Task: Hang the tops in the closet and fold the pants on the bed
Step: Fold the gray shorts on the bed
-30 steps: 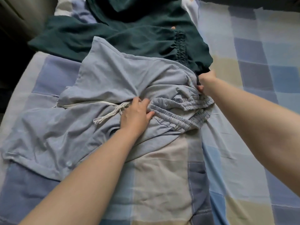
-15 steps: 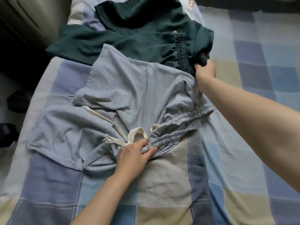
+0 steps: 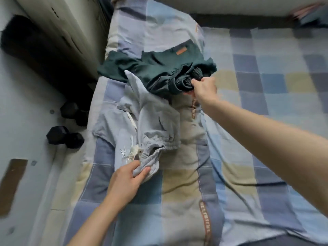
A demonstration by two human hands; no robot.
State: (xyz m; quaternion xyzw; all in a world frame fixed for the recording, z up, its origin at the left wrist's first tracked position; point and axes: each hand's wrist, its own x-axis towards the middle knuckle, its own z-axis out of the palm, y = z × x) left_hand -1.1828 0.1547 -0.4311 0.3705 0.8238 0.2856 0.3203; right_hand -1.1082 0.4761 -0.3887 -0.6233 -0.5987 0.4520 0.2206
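Light grey-blue pants (image 3: 142, 125) with a white drawstring lie crumpled on the checked bed cover (image 3: 239, 157). My left hand (image 3: 126, 178) pinches their elastic waistband at the near end. Behind them lie dark green pants (image 3: 159, 70) with an orange label, partly on top of the grey ones. My right hand (image 3: 204, 87) grips the bunched green waistband at its right end and holds it a little above the bed.
Two black dumbbells (image 3: 65, 137) lie on the pale floor beside the bed's left edge. A cream wardrobe (image 3: 58, 32) and a dark shape stand at the upper left. A pillow (image 3: 150, 29) lies at the far end of the bed.
My left hand has dragged the grey waistband nearer to me. My right hand has left the grey pants and taken hold of the green waistband, bunching it. The camera has pulled back.
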